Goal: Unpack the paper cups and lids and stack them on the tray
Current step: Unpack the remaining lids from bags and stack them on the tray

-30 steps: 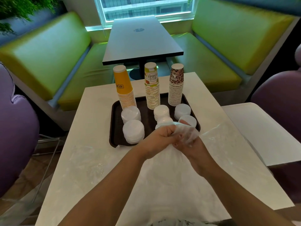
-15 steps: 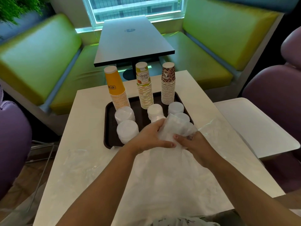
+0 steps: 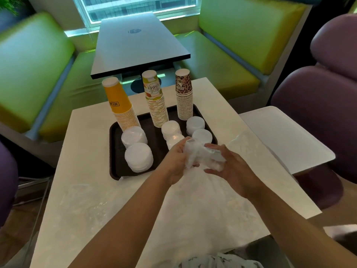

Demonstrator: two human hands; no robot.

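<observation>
- Lids in a clear plastic bag (image 3: 201, 153) were what I held in both hands, just above the near right corner of the tray (image 3: 116, 151); how many lids the crumpled bag contained, I could not tell.
- My left hand (image 3: 176, 163) had its fingers curled around the left side of the bag, and my right hand (image 3: 229, 169) pinched the right side between thumb and fingers, so both were closed on the plastic and neither was free.
- On the tray stood three tall stacks of cups: the yellow stack (image 3: 121, 107), the fruit-print stack (image 3: 155, 99) and the leopard-print stack (image 3: 184, 97); in front of them sat several low piles of white lids (image 3: 138, 156).
- I judged the first risk was the bag opening suddenly, because thin plastic gives way at once; the lids could then scatter over the table (image 3: 87, 190) or fall to the floor.
- I judged the second risk was my hands jerking forward, since they worked right over the nearest lid piles (image 3: 201, 136); a push could knock these piles over.
- The yellow stack leaned a little, so I thought a bump on the tray might bring it down.
- Loose plastic wrap (image 3: 202, 219) lay on the table under my arms, and a sleeve or wrist could drag it and the tray with it.
</observation>
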